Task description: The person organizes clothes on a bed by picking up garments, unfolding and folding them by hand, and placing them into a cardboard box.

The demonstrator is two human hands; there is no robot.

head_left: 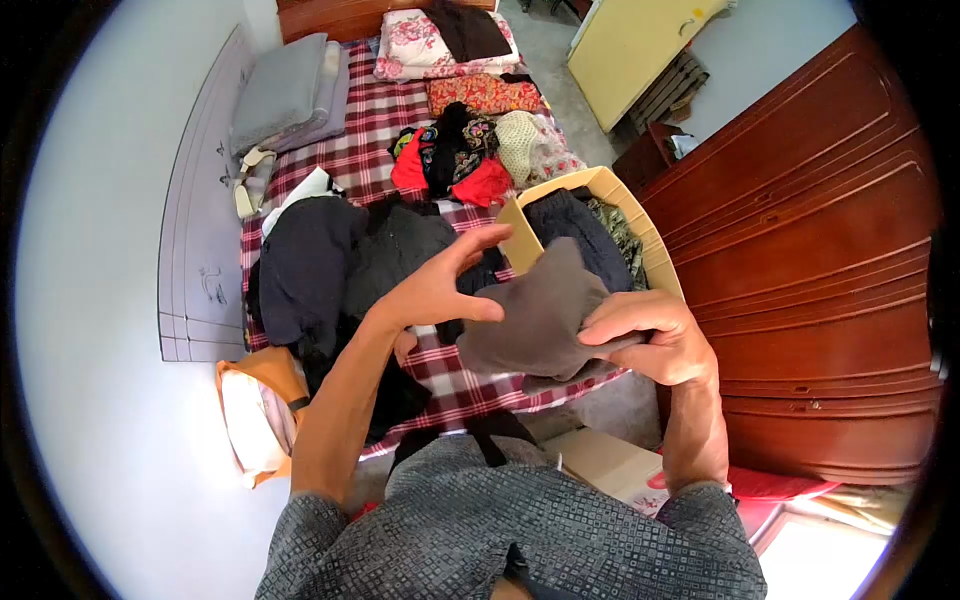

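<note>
A brownish-grey piece of folded clothing (535, 315) hangs in the air over the near edge of the bed, a little blurred. My right hand (650, 335) pinches it at its right side between thumb and fingers. To its left, my left hand (445, 280) is open, thumb and fingers spread, with nothing between them. Just beyond the cloth stands a cardboard box (655, 245) on the bed. Dark folded clothing (575, 232) and a camouflage-patterned garment (618, 235) lie inside it. Several dark garments (310, 255) are heaped on the bed to the left.
A plaid sheet (375, 150) covers the bed. Farther back lie red and black patterned clothes (455, 160), a floral quilt (410, 50) and grey folded bedding (280, 95). A wooden wardrobe (800, 270) borders the right side. An orange bag (262, 400) sits at the near left corner.
</note>
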